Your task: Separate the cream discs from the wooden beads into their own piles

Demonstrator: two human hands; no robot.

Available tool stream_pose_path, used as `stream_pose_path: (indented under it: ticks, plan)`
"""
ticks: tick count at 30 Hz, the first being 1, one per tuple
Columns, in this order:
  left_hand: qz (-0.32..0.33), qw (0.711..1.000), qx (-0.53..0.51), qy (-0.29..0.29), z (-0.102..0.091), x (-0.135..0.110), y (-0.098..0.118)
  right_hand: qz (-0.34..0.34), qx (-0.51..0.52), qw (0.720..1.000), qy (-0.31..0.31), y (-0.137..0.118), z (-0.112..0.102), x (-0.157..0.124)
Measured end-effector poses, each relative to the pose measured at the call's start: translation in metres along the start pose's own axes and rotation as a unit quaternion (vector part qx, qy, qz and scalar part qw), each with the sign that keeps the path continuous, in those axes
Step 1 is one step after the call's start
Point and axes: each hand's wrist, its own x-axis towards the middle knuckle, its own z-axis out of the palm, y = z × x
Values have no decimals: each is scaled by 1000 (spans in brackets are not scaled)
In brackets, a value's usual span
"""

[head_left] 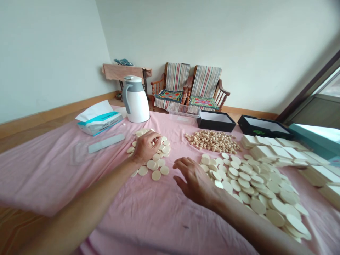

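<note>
My left hand [145, 146] rests on a small pile of cream round discs [156, 166] on the pink tablecloth [148, 212], its fingers curled over the discs. My right hand [195, 179] lies just left of a much larger spread of the same discs [255, 191], fingers stretched out and slightly apart, touching the cloth at the pile's edge. A heap of small tan beads [212, 140] sits behind the large pile.
A white thermos jug [136, 100], a tissue pack [99, 120] and a flat transparent case [106, 143] lie at the back left. A clear plastic tub [183, 112], two black box lids [215, 121], white boxes [278, 152] and a teal box [316, 140] line the back right. Two chairs stand beyond.
</note>
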Motion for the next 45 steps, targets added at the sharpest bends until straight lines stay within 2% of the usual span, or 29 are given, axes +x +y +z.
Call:
stream_pose_path:
  ticks: [5,10,15,20,23,27,30,32,34,37,39,42,45]
  plan:
    - [-18,1000,4,12,-6,-1,-10,-18,-16,999,-47,-19,16,29]
    - [-44,998,12,-40,-8,-1,-13,-10,-21,999,-40,-14,27,37]
    - [-45,993,5,-113,-19,7,-15,7,-27,999,-40,4,7,14]
    - [-27,966,2,-257,-34,11,-22,19,-39,998,-40,19,-24,-23]
    - [-5,956,9,-293,-33,7,-25,33,-20,999,4,28,-27,-33]
    - [-13,957,21,-288,-28,5,-27,84,9,986,143,49,-16,-32]
    - [-43,965,47,-255,-26,7,-25,83,-17,972,220,67,-8,-31]
    - [-75,974,47,-209,-24,8,-19,76,-43,968,234,76,-7,-33]
    - [-106,977,-7,-183,-21,9,-9,75,-57,969,230,79,-7,-35]
    - [-135,948,-164,-238,-14,7,10,72,-49,973,216,78,-8,-38]
    - [-140,933,-213,-254,-11,6,17,69,-42,974,209,75,-9,-39]
    - [-135,952,-173,-215,-9,6,13,71,-36,975,209,73,-8,-40]
    - [-124,956,-115,-238,-11,4,-2,75,-29,975,209,74,-7,-40]
